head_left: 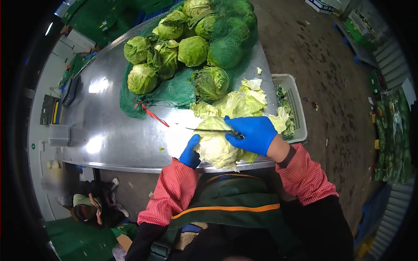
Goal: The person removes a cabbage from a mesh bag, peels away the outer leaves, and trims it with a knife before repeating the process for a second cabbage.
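gloved hands (226, 141) on crinkly pale cabbage (216, 145), thin knife (209, 129) across

No words, brands or numbers legible anywhere, print on the boxes (324, 5) at the top right too blurred to read, green sticker (33, 146) on the left wall too small to read

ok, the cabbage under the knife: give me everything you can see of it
The cabbage is a pale yellow-green head with crinkled, layered leaves, lying at the near edge of the steel table. The blue-gloved left hand cups its left side; the right hand presses on top, gripping a knife whose blade lies across the head. Loose leaves lie behind it.
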`<state>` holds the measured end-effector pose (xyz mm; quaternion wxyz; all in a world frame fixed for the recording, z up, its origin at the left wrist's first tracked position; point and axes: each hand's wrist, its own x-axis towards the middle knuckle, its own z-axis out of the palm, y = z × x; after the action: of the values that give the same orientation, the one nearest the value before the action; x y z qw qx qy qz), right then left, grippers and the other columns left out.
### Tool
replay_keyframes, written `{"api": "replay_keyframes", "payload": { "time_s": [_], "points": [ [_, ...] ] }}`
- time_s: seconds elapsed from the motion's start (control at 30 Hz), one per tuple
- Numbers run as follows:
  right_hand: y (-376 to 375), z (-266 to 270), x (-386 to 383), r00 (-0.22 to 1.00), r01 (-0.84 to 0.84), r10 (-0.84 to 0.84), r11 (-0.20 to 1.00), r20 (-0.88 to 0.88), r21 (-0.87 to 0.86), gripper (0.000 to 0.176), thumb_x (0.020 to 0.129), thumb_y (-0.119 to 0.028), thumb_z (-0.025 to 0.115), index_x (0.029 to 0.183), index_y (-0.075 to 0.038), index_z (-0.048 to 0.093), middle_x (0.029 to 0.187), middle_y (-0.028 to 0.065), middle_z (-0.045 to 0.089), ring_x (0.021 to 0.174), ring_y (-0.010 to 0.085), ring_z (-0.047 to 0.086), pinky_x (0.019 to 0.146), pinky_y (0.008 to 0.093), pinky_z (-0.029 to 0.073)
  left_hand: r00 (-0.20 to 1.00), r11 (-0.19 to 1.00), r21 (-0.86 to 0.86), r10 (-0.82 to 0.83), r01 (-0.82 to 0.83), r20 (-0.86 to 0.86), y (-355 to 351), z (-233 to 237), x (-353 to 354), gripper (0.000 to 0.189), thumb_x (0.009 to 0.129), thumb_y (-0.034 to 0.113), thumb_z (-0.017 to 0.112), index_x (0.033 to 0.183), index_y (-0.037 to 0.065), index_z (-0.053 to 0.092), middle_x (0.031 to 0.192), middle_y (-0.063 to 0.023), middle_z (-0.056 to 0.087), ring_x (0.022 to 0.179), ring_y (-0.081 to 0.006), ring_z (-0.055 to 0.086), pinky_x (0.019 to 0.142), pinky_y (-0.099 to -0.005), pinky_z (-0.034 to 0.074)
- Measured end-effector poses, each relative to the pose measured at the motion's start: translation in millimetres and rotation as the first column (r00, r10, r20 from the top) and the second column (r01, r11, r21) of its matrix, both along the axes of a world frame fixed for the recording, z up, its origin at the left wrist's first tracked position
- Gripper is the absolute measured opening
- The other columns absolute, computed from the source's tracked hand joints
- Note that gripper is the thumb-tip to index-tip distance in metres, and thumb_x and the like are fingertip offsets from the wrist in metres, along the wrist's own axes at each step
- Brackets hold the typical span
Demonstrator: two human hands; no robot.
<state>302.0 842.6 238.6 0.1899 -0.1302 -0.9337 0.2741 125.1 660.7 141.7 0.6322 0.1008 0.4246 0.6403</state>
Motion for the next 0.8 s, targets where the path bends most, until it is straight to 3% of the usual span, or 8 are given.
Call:
{"api": "replay_keyframes", "payload": {
  "time_s": [0.13,0.17,0.23,0.33,0.47,0.57,0.67,0.8],
  "points": [
    [21,-18,1,0.969,0.188,-0.19,0.982,-0.155,-0.03,0.014,0.084,-0.025,0.066,0.085,-0.012,0.065,0.081,0.008,0.067,0.07,0.0252,0.066,0.06,0.0352,0.053,1.0,1.0,0.009,0.003,-0.004,0.03,-5,8,-1,0.08,0.088,0.056,0.053,0.147,0.008,0.028,0.145,-0.016,0.041,0.131,-0.0314,0.044,0.107,-0.0488,0.038],
    [27,-29,1,0.947,0.294,-0.317,0.916,-0.045,-0.272,0.015,0.084,-0.028,0.066,0.086,-0.013,0.065,0.081,0.0077,0.067,0.072,0.0258,0.066,0.063,0.0344,0.053,0.998,1.0,0.014,0.02,-0.021,0.065,-6,11,0,0.08,0.088,0.057,0.053,0.147,0.008,0.028,0.145,-0.0161,0.041,0.131,-0.0318,0.044,0.107,-0.0495,0.039],
    [24,-14,2,0.956,0.29,-0.271,0.81,0.113,-0.51,0.022,0.083,-0.034,0.068,0.094,-0.015,0.068,0.084,0.0081,0.068,0.076,0.0266,0.067,0.068,0.035,0.053,0.995,0.999,0.028,0.042,-0.045,0.088,-1,18,2,0.081,0.088,0.058,0.053,0.147,0.008,0.028,0.146,-0.0161,0.04,0.131,-0.0325,0.044,0.107,-0.0498,0.038],
    [-6,23,0,0.984,0.103,-0.06,0.96,0.166,-0.262,0.042,0.081,-0.046,0.067,0.114,-0.018,0.066,0.091,0.0096,0.069,0.082,0.0274,0.068,0.072,0.0368,0.054,0.999,0.999,0.045,0.015,-0.017,0.041,-5,19,4,0.081,0.088,0.058,0.053,0.147,0.008,0.029,0.146,-0.0159,0.041,0.13,-0.0324,0.045,0.108,-0.0488,0.038],
    [-3,14,-3,0.999,-0.027,0.028,0.999,0.035,-0.042,0.037,0.082,-0.039,0.065,0.11,-0.015,0.067,0.09,0.0094,0.07,0.077,0.0289,0.067,0.067,0.0384,0.055,0.999,0.999,0.026,-0.02,0.021,-0.032,-12,17,-4,0.078,0.09,0.056,0.052,0.146,0.006,0.03,0.145,-0.0158,0.042,0.129,-0.0314,0.046,0.108,-0.0469,0.038],
    [-8,12,-8,0.979,-0.052,0.006,0.973,0.203,0.223,0.035,0.082,-0.039,0.065,0.108,-0.015,0.068,0.087,0.0091,0.069,0.076,0.0302,0.067,0.064,0.0389,0.054,0.998,0.999,0.045,-0.025,0.027,-0.053,-17,20,-3,0.076,0.091,0.054,0.051,0.146,0.006,0.031,0.144,-0.0157,0.043,0.129,-0.0305,0.047,0.108,-0.046,0.038],
    [16,-31,-5,0.956,0.286,-0.275,0.951,0.098,-0.121,0.046,0.081,-0.043,0.067,0.118,-0.015,0.063,0.086,0.0099,0.069,0.076,0.0302,0.067,0.064,0.0393,0.053,0.995,0.995,0.0,0.104,-0.104,-0.006,-21,21,7,0.075,0.091,0.058,0.046,0.146,0.01,0.032,0.145,-0.0157,0.042,0.131,-0.0322,0.045,0.109,-0.0496,0.036],
    [-2,-3,4,0.917,0.318,-0.192,0.88,0.349,-0.352,0.074,0.079,-0.055,0.069,0.138,-0.016,0.047,0.087,0.0147,0.067,0.083,0.0301,0.066,0.075,0.0372,0.052,0.906,0.979,0.11,0.113,-0.172,0.407,-15,37,13,0.077,0.09,0.064,0.039,0.148,0.014,0.03,0.148,-0.0159,0.037,0.134,-0.0356,0.039,0.11,-0.0551,0.031]
  ]
}}
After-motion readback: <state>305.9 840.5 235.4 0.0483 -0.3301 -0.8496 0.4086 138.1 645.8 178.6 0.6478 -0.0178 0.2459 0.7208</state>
